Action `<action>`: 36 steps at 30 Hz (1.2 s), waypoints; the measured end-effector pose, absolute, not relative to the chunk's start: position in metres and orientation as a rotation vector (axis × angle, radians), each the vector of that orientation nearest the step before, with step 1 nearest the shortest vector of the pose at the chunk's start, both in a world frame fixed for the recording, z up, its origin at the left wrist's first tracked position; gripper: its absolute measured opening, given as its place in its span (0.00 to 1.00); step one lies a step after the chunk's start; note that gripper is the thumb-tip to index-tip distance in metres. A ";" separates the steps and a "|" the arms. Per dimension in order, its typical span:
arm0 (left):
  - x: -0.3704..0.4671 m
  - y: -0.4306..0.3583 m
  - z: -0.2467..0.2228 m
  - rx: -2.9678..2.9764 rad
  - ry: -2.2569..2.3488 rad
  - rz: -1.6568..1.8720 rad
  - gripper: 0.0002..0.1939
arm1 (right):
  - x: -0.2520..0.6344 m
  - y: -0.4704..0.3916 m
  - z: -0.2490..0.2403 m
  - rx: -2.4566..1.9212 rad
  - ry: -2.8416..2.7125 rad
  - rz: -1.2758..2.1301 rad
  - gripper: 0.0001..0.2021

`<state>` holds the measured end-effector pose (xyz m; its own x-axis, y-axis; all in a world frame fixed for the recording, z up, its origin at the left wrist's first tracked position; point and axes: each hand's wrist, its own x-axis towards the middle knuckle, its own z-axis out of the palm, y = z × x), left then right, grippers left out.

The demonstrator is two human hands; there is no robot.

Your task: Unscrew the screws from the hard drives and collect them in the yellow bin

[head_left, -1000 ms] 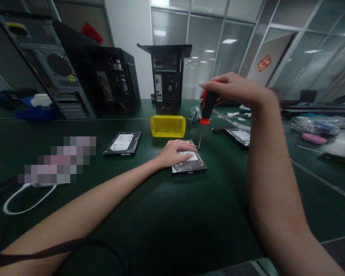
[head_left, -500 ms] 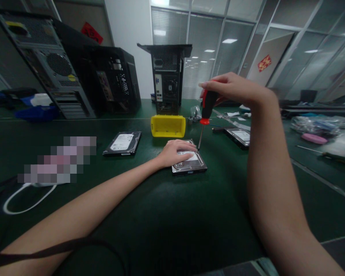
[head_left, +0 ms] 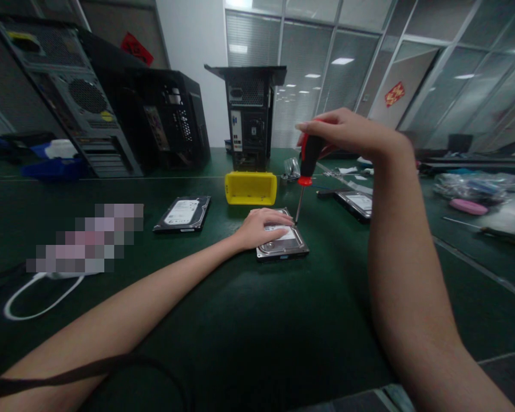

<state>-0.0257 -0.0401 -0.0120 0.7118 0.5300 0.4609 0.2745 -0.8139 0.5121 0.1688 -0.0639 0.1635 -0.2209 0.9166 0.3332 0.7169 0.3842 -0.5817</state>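
A silver hard drive (head_left: pixel 285 246) lies label side up on the green table. My left hand (head_left: pixel 264 228) rests flat across its top, fingers stretched out and covering part of the label. From above, my right hand (head_left: pixel 332 134) grips the handle of a red and black screwdriver (head_left: pixel 308 163). The shaft points down, tilted slightly, and its tip meets the right edge of the drive near my left fingertips. Whether a screw sits under the tip is too small to tell.
Behind the drive stands a yellow bin (head_left: pixel 251 189). Other hard drives lie left (head_left: pixel 182 213) and right (head_left: pixel 357 204). Computer cases (head_left: pixel 251 123) line the back. At far right are plastic bags (head_left: pixel 472 186), a pink lid-like piece (head_left: pixel 469 206) and another screwdriver (head_left: pixel 504 234). A dark cable (head_left: pixel 124 361) crosses my left forearm.
The screwdriver handle has tipped very slightly to the left in my right hand. My left hand and the hard drive have stayed in place.
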 end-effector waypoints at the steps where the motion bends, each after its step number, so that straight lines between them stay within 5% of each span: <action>1: -0.026 -0.040 -0.012 2.510 0.616 0.859 0.12 | 0.169 -0.064 0.164 -1.398 -2.016 0.400 0.18; 36: -0.025 -0.040 -0.012 2.518 0.612 0.842 0.12 | 0.164 -0.066 0.164 -1.379 -2.037 0.410 0.17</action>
